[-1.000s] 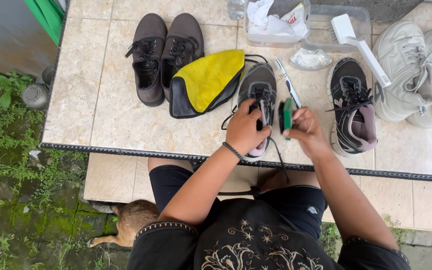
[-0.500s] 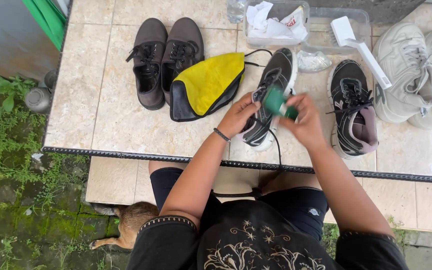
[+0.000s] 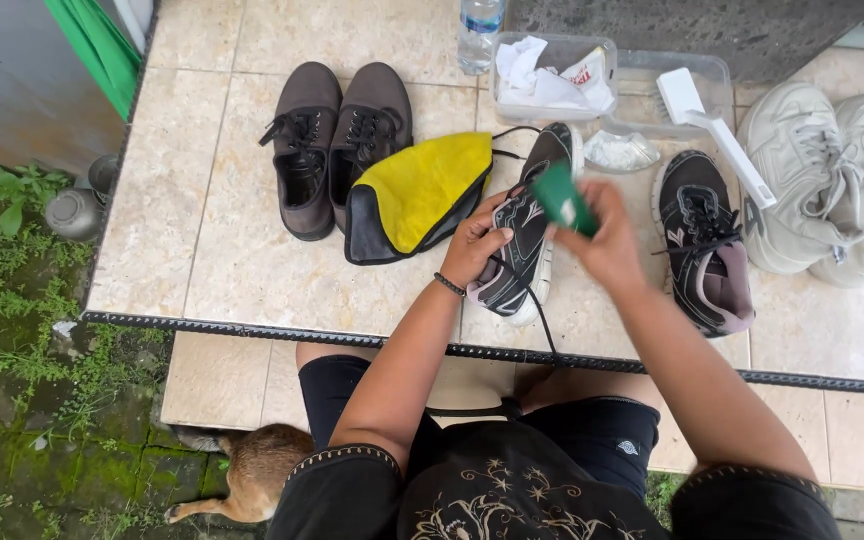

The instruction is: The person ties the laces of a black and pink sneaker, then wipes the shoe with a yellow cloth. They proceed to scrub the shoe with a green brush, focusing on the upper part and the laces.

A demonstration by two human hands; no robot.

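Shoe and brush in hand over the counter (image 3: pixel 252 250).
Left hand (image 3: pixel 480 240) grips the tilted black sneaker (image 3: pixel 527 225); right hand (image 3: pixel 607 240) clasps a green brush (image 3: pixel 562 198) touching that sneaker's upper side.

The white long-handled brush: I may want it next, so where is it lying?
In the head view the white long-handled brush lies upper right, its head over the clear plastic tray, its handle slanting toward the pale sneakers, above the black sneaker.
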